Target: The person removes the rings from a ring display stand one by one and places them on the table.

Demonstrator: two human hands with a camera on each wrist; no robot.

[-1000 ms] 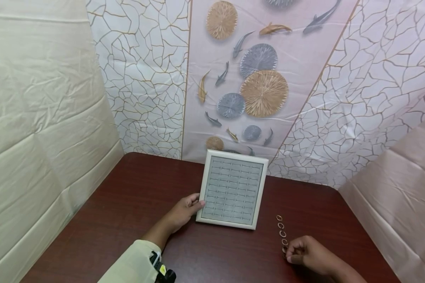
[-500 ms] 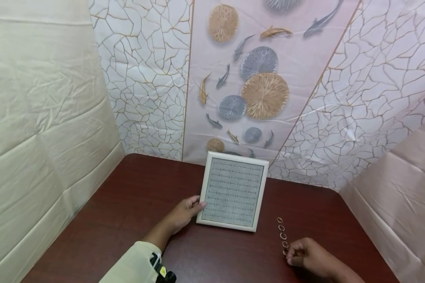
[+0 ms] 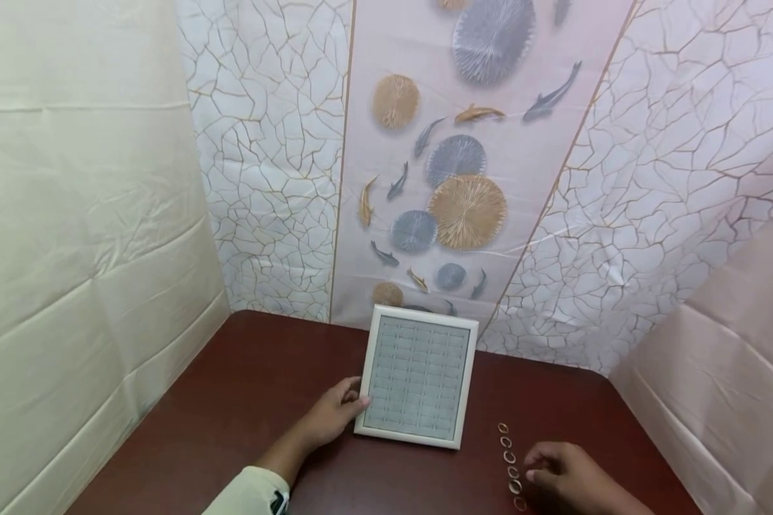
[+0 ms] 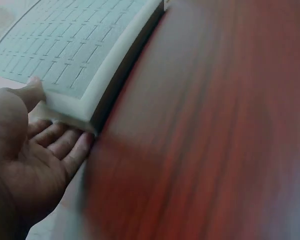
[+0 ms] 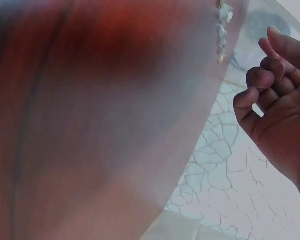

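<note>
A ring display tray (image 3: 417, 375) with a white frame and a pale grey slotted pad leans upright on the table. My left hand (image 3: 331, 415) grips its lower left edge. In the left wrist view the thumb (image 4: 34, 90) lies on the frame's front, and the fingers (image 4: 65, 145) curl beneath its edge. Several small rings (image 3: 509, 456) form a line on the table to the right of the tray. Just right of the lower rings is my right hand (image 3: 570, 476), fingers loosely bent, thumb and forefinger apart. Nothing shows between them in the right wrist view.
The dark red wooden table (image 3: 283, 372) has rounded far corners. A patterned cloth (image 3: 270, 214) with fish and round shapes hangs behind it. Cream cloth (image 3: 103, 286) hangs at the left, with pinkish cloth (image 3: 734, 357) at the right.
My right hand has drawn slightly away from the row's near end, uncovering the lowest ring. The head view has tilted up. My left hand keeps its hold on the tray.
</note>
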